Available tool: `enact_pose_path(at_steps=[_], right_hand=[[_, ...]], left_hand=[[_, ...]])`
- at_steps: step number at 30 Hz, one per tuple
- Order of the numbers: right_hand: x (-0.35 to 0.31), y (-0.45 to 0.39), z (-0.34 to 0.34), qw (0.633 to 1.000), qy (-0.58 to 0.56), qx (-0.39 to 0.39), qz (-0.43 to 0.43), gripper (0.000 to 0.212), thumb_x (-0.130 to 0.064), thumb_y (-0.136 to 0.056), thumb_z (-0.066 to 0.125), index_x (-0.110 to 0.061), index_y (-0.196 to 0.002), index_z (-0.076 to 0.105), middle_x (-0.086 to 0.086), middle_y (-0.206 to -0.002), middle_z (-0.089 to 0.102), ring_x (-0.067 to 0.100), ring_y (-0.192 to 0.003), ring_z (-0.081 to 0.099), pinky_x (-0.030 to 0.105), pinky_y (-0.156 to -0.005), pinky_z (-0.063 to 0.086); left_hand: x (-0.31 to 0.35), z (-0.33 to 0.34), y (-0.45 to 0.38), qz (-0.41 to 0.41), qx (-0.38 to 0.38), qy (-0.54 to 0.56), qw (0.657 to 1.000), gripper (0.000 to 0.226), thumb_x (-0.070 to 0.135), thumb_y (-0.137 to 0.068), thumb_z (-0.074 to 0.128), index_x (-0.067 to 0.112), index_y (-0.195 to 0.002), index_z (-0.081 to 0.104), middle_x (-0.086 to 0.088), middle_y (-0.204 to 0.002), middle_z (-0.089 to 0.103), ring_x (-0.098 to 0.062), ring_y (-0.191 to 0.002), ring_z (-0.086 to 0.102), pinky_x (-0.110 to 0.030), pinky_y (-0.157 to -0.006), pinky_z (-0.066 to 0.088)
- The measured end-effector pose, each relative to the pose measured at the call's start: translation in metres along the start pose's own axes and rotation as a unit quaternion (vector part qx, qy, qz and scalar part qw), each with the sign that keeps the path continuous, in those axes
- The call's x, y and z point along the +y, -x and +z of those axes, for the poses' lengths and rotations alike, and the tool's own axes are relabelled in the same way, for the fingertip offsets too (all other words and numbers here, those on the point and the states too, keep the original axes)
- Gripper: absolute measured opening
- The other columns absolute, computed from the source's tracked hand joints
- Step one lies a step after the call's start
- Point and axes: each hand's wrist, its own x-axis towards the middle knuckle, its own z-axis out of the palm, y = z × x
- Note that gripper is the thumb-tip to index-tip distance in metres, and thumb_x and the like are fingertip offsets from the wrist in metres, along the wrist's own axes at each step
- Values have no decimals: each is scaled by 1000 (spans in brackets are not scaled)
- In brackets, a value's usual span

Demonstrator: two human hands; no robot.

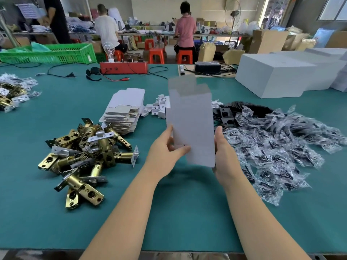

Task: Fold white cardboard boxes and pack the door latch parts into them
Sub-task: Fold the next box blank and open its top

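Note:
I hold a white cardboard box (189, 117) upright above the green table, its top flaps open. My left hand (165, 151) grips its lower left edge, thumb across the front face. My right hand (222, 152) holds the lower right edge, its fingers hidden behind the box. A heap of brass door latches (82, 156) lies to the left. A stack of flat white box blanks (124, 109) sits behind the latches. Clear bags of black screws (277, 147) spread out on the right.
Small white plastic pieces (157, 107) and black plates (236, 111) lie behind the box. Large white cartons (272, 76) stand at the back right. A red tester box (124, 67) with cables sits at the table's far edge. More latches (11, 91) lie far left. People sit beyond.

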Motion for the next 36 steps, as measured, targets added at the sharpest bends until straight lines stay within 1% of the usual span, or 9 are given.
enact_pose_path(at_steps=[3,6,9,14,18,22,25,31,36], right_hand=[[-3,1,-5,998,-41,-35,13,45,-60,-80,43,-34,-96,76,-3,-109,72,16,-101,68,28,-73,57],[-5,2,-7,997,-45,-67,-1,51,-60,-77,53,-25,-112,69,2,-118,68,19,-111,64,34,-88,55],[-5,4,-6,997,-7,-80,-21,57,-53,-82,56,-16,-126,60,9,-123,65,28,-117,60,46,-100,46],[-6,6,-4,995,57,-82,-21,60,-33,-81,64,-16,-137,48,5,-127,63,21,-113,62,40,-97,49],[2,9,6,991,88,-95,-26,53,-37,-81,61,-20,-131,52,9,-124,61,16,-111,61,28,-94,50],[4,10,8,983,147,-36,-100,42,-21,-79,70,-26,-120,58,3,-117,58,16,-107,55,31,-88,51],[6,14,12,926,304,-22,-221,54,-34,-70,73,-39,-120,52,-17,-119,46,7,-115,42,10,-91,38],[8,18,22,856,401,71,-320,76,-53,-55,81,-21,-121,61,-9,-130,42,11,-118,31,4,-94,31],[3,17,17,867,377,60,-320,59,-46,-66,78,-13,-113,66,-9,-126,48,17,-119,44,8,-99,28]], left_hand=[[1,-2,3,9,-47,-6,999,47,17,-85,72,45,-118,54,27,-96,67,3,-69,61,-9,-61,43],[6,1,4,-17,-65,24,997,38,33,-80,74,41,-114,60,25,-99,68,1,-80,63,-13,-70,47],[9,3,7,-36,-80,66,994,47,47,-70,74,37,-114,64,19,-102,71,-3,-91,66,-19,-77,51],[13,9,13,-24,-139,70,988,73,52,-63,74,38,-130,50,24,-111,65,3,-104,60,-10,-79,45],[17,14,14,-40,-157,131,978,70,43,-60,71,20,-123,52,-5,-122,61,-14,-112,58,-22,-89,49],[19,1,12,-79,-200,350,912,57,47,-58,81,21,-108,73,-5,-111,69,-22,-103,63,-35,-91,45],[19,-7,11,-115,-210,483,843,69,55,-51,86,18,-109,73,-6,-107,67,-28,-95,61,-37,-78,50],[22,-13,13,-151,-254,492,819,82,67,-48,83,24,-117,71,0,-115,67,-21,-101,60,-31,-83,43],[22,-12,14,-132,-264,482,825,74,62,-52,84,20,-113,73,-8,-108,68,-24,-97,61,-40,-88,47]])
